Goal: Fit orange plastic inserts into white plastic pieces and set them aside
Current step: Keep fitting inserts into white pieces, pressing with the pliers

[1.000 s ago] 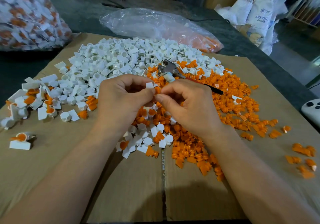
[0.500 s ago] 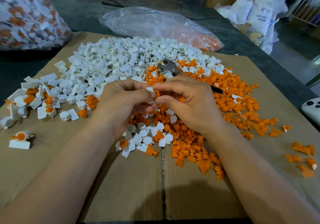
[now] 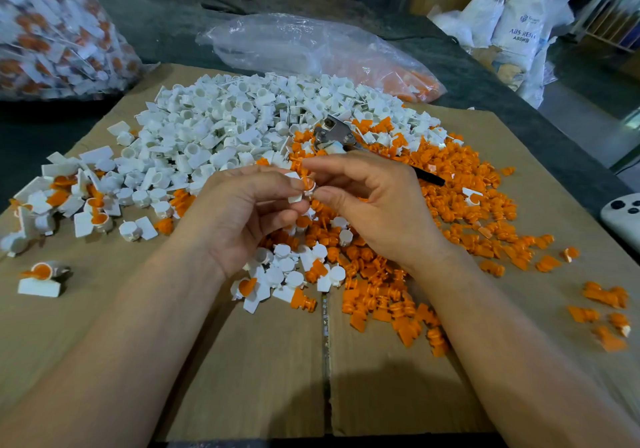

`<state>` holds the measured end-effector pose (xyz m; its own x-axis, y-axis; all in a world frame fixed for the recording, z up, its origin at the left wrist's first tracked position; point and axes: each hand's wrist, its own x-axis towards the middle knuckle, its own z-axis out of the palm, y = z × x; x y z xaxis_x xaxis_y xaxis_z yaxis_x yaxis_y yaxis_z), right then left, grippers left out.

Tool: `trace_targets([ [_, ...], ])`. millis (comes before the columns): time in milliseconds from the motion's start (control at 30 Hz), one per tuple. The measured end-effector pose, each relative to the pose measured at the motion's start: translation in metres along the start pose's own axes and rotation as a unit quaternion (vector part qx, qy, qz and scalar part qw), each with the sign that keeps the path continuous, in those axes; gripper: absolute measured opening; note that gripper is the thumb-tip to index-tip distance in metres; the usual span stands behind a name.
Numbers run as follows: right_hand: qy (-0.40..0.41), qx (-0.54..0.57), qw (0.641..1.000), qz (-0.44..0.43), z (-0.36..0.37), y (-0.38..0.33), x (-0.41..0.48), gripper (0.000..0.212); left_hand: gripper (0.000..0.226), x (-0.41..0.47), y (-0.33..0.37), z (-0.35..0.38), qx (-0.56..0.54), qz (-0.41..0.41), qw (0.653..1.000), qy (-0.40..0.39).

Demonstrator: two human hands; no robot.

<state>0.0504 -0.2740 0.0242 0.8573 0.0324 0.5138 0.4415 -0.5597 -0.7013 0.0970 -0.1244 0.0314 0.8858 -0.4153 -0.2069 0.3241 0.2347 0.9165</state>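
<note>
Finished pieces [image 3: 41, 276]: they are lying at the far left on the cardboard [image 3: 242, 378], white with orange inside.
White pile [image 3: 221, 125]: it is spreading over the left and middle of the cardboard, on the far side.
Left hand [image 3: 242, 219]: I am pinching the white piece [image 3: 296, 195] between thumb and curled fingers, in the air above the mixed parts.
Piece, handling: it is looking very light, stiff and smooth, so I judge it can slip or spring away. I am taking it by the flat tab and leaving the round cup free.
Piece, direction: the tab is pointing down and the cup up, so the long axis is running about up-down in the view. The cup mouth is facing my right hand [image 3: 377, 215].
Orange insert [image 3: 308, 183]: it is sitting at the cup mouth, its round face looking toward me. How deep it is seated I cannot tell.
Right hand: forefinger and thumb are pinching the insert from above and below, and the other fingers are curling loosely.
Orange pile [image 3: 460, 205]: it is lying to the right, under and beyond my right hand.
</note>
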Motion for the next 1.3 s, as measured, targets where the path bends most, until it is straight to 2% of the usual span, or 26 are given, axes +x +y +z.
trace_targets([
  [133,-0.01,0.023,1.0,0.01,0.0008,0.0011,-0.0003,0.041,0.008,-0.0004,-0.0006,0.0021,0.012,0.033,0.999,0.008],
  [367,0.021,0.011,0.999,-0.024,0.0028,0.0012,0.0002,0.033,0.032,-0.0002,-0.0015,0.0014,0.037,0.063,0.997,0.006],
  [700,0.029,-0.011,0.997,-0.073,-0.001,-0.0007,0.0014,0.033,0.03,-0.0022,-0.0026,0.0033,0.066,0.133,0.989,0.012],
  [867,0.031,-0.028,0.997,-0.062,-0.001,-0.0011,0.0011,0.027,0.025,-0.0015,-0.004,0.0025,0.074,0.14,0.987,0.014],
  [1000,0.02,0.011,1.0,-0.002,-0.0022,-0.0017,0.0001,0.046,0.007,-0.0017,-0.0039,0.0036,0.067,0.145,0.987,0.012],
  [1300,0.026,0.025,0.999,0.004,-0.0027,-0.0027,-0.0001,0.048,0.007,-0.002,-0.0038,0.0039,0.058,0.137,0.989,0.012],
])
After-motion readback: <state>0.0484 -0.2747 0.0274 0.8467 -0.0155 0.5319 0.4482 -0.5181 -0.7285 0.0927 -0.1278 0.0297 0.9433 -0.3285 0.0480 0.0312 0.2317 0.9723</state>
